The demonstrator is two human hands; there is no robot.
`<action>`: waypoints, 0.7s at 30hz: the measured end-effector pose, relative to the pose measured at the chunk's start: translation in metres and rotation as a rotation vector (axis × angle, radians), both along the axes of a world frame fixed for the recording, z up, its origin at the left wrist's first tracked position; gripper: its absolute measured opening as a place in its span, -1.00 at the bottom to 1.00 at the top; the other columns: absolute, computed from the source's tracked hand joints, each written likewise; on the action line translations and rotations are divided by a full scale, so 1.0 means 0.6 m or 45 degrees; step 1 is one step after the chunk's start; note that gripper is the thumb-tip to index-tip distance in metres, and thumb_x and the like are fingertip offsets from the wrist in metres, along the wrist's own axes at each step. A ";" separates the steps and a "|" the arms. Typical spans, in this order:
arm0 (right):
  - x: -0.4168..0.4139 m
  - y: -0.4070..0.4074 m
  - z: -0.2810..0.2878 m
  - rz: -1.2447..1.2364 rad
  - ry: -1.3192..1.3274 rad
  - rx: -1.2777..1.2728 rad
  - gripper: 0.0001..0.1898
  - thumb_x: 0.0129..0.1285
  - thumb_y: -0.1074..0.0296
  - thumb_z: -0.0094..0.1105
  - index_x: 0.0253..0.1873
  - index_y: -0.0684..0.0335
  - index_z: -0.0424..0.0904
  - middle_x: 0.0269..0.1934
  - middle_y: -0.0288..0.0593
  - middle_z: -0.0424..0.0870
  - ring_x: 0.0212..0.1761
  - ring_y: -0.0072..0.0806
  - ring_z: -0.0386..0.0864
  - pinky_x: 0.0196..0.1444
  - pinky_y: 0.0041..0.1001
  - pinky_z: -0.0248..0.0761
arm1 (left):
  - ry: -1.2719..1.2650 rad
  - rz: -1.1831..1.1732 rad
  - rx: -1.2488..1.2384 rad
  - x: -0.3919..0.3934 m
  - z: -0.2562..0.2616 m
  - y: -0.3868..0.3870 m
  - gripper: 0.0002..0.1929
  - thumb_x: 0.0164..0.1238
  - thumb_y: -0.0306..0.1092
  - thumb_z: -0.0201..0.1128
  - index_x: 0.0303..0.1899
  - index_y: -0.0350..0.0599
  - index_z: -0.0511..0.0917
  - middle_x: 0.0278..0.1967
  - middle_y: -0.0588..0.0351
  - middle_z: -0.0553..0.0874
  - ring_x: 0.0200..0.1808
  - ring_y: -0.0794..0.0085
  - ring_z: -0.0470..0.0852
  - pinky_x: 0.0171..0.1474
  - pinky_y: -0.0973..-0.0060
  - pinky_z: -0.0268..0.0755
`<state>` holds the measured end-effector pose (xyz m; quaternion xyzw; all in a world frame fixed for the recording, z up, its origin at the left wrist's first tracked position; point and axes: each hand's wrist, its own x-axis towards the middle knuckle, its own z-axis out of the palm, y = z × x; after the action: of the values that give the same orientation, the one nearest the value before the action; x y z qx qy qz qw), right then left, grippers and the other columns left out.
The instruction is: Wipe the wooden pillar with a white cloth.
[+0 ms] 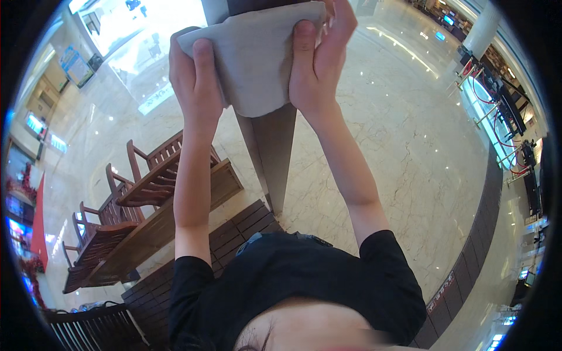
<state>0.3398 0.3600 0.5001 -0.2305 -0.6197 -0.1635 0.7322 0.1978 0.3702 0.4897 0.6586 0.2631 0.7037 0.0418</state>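
A pale grey-white sheet, cloth or thick paper (pixel 257 61), hangs between both my hands at the top middle of the view. My left hand (pixel 197 74) grips its left edge, thumb in front and fingers behind. At the right edge my right hand (pixel 318 57) pinches it, thumb on the front face and fingers behind. Directly behind and below the sheet stands a tall brown-grey post or pillar (pixel 272 149), its lower end on the floor. Whether the sheet touches the post cannot be told.
Slatted wooden chairs (pixel 153 175) stand along a long wooden table (pixel 162 223) at lower left. Dark slatted decking (pixel 237 223) lies near my body. Polished marble floor (pixel 395 131) spreads to the right, with rope barriers (pixel 487 114) and a round column (pixel 482 33) farther off.
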 end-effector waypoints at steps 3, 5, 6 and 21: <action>-0.009 -0.040 0.019 -0.095 -0.137 -0.032 -0.55 0.27 0.39 -0.27 0.22 0.44 -0.02 0.07 0.14 0.24 0.09 -0.15 0.25 0.12 -0.34 0.10 | -0.024 -0.207 -0.174 0.004 0.004 -0.006 -0.59 0.35 -0.02 -0.23 -0.14 -0.22 0.37 -0.25 0.10 0.45 -0.22 0.52 0.39 -0.11 0.59 0.23; -0.012 -0.051 0.027 -0.063 -0.137 -0.231 -0.52 0.27 0.39 -0.30 0.25 0.43 -0.07 0.09 0.14 0.22 0.13 -0.13 0.22 0.14 -0.35 0.08 | -0.275 -0.587 -0.257 0.008 0.005 -0.005 -0.67 0.35 -0.13 -0.19 -0.19 -0.23 0.35 -0.32 0.16 0.44 -0.26 0.54 0.34 -0.12 0.58 0.18; -0.002 -0.043 0.034 -0.068 -0.248 -0.130 -0.51 0.28 0.37 -0.32 0.26 0.44 -0.11 0.10 0.15 0.21 0.13 -0.12 0.22 0.15 -0.35 0.07 | -0.280 -0.591 -0.260 0.016 0.009 -0.007 -0.67 0.35 -0.13 -0.19 -0.19 -0.23 0.35 -0.32 0.16 0.44 -0.26 0.54 0.34 -0.12 0.58 0.18; -0.032 -0.010 0.073 -0.035 -0.054 -0.075 -0.38 0.30 0.10 -0.36 0.23 0.54 -0.20 0.08 0.35 0.17 0.04 0.05 0.30 0.08 -0.29 0.15 | -0.385 -0.147 -0.306 0.030 0.076 -0.011 -0.56 0.35 -0.01 -0.26 -0.16 -0.21 0.42 -0.28 0.08 0.53 -0.25 0.50 0.49 -0.10 0.54 0.32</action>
<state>0.3209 0.3539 0.5441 -0.2569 -0.6363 -0.1602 0.7096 0.2157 0.3636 0.5356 0.5498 0.2975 0.7546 0.1994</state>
